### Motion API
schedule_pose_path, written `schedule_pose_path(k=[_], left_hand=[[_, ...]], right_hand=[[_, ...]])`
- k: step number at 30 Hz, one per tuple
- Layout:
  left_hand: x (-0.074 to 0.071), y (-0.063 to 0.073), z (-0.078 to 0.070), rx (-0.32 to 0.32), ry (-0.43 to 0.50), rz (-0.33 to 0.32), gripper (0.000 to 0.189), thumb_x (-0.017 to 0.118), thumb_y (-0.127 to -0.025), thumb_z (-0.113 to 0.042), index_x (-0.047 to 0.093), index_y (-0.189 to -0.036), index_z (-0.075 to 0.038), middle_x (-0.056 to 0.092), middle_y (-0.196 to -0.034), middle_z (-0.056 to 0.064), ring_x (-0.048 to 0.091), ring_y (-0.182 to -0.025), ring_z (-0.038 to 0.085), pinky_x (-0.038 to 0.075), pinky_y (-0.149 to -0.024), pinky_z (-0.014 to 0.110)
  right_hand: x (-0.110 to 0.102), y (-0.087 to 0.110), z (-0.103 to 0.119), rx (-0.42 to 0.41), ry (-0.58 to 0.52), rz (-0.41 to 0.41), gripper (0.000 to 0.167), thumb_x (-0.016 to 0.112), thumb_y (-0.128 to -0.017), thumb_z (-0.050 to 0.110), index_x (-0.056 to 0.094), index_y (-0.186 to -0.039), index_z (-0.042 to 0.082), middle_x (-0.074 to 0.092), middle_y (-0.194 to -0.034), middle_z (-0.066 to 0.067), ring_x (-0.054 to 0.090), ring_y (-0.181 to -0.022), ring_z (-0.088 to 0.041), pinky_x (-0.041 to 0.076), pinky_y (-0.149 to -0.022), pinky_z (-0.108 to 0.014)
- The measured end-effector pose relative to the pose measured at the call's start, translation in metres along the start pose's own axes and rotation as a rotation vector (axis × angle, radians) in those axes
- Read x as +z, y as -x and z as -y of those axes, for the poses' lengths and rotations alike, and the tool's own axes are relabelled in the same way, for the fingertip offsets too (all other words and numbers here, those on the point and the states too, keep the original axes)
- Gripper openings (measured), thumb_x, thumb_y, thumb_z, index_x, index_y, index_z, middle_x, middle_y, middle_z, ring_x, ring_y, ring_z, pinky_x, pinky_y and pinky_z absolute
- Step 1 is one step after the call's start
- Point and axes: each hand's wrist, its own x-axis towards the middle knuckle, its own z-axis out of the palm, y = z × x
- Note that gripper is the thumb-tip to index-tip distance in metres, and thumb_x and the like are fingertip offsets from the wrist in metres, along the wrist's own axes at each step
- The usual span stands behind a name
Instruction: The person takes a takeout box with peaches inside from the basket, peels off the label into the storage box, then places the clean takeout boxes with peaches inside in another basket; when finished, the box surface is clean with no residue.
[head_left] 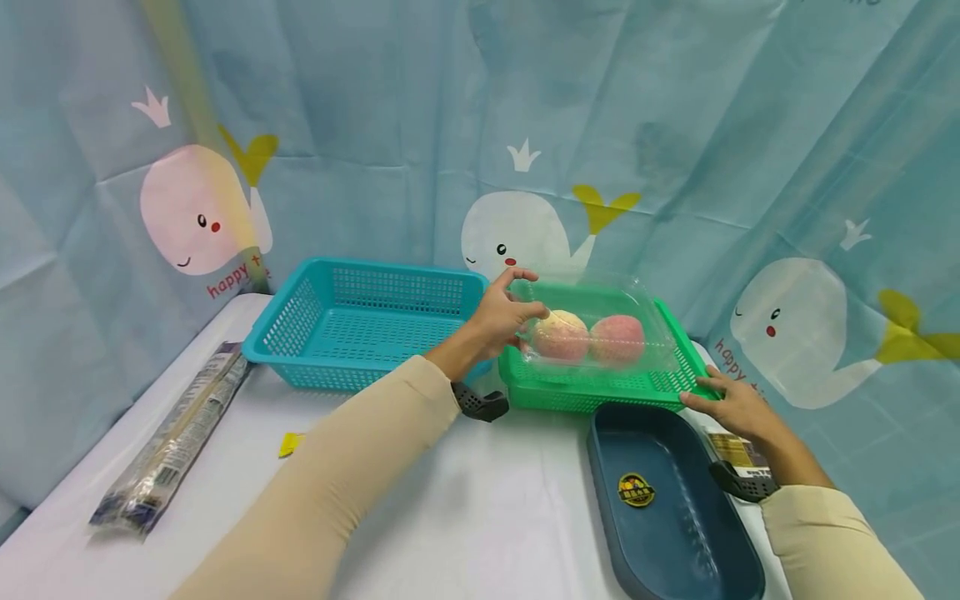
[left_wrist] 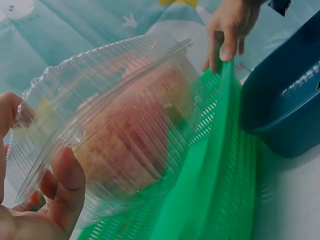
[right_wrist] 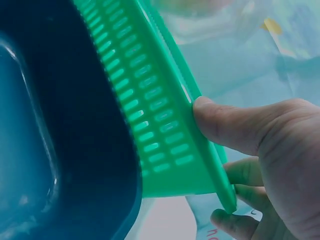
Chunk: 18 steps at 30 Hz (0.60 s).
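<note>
A clear plastic clamshell box [head_left: 652, 342] with two pinkish peaches [head_left: 617, 340] inside hangs over the green basket [head_left: 540, 392]. My left hand [head_left: 501, 315] grips the box by its left end; in the left wrist view the thumb and fingers [left_wrist: 69, 172] pinch its rim, and the lid is down over the fruit. At the basket's right front corner, my right hand [head_left: 738, 406] holds the rim. The right wrist view shows the thumb [right_wrist: 220, 120] on top of that rim and the other fingers curled beneath it.
Left of the green basket stands a blue basket [head_left: 375, 333]. A dark blue tray [head_left: 667, 517] with a round sticker sits in front, close to the green basket. A long plastic-wrapped packet [head_left: 176, 437] lies at the left, near a small yellow packet [head_left: 290, 444]. A whale-print curtain [head_left: 390, 125] hangs behind.
</note>
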Motion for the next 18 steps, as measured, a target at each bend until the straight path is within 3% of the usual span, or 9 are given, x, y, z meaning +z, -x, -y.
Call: schedule_pose_path(k=[3,10,16,18], left_hand=[[0.006,-0.009,0.008,-0.027,-0.009,-0.015,0.057,0.07,-0.081,-0.001,0.05,-0.13,-0.021,0.046,-0.086,0.012,0.025,-0.047,0.015,0.045,-0.036,0.033],[0.014,-0.026,0.027,-0.081,-0.065,-0.054,0.054,0.072,-0.08,-0.004,0.053,-0.126,-0.025,0.048,-0.11,0.018,0.023,-0.046,0.015,0.045,-0.038,0.036],[0.024,-0.033,0.041,-0.096,-0.072,-0.057,0.053,0.071,-0.079,-0.003,0.054,-0.124,-0.025,0.049,-0.103,0.018,0.026,-0.046,0.014,0.047,-0.038,0.035],[0.027,-0.035,0.047,-0.105,-0.084,-0.06,0.055,0.071,-0.08,-0.003,0.053,-0.128,-0.023,0.048,-0.093,0.015,0.026,-0.046,0.013,0.048,-0.038,0.036]], right_hand=[[0.0,-0.001,0.001,0.002,-0.004,0.004,0.08,0.059,-0.094,0.047,0.038,-0.137,-0.017,0.012,-0.15,-0.035,0.018,-0.126,-0.064,0.028,-0.093,-0.074],[0.001,-0.005,0.002,-0.005,-0.016,0.002,0.079,0.061,-0.093,0.043,0.038,-0.136,-0.018,0.013,-0.149,-0.036,0.017,-0.127,-0.064,0.027,-0.094,-0.073],[-0.002,-0.003,0.0,-0.01,-0.015,0.007,0.08,0.06,-0.093,0.045,0.037,-0.137,-0.018,0.012,-0.149,-0.037,0.017,-0.126,-0.065,0.028,-0.093,-0.074],[-0.002,-0.002,-0.001,-0.012,-0.016,0.012,0.079,0.06,-0.093,0.045,0.037,-0.137,-0.018,0.012,-0.149,-0.037,0.017,-0.126,-0.065,0.028,-0.093,-0.074]])
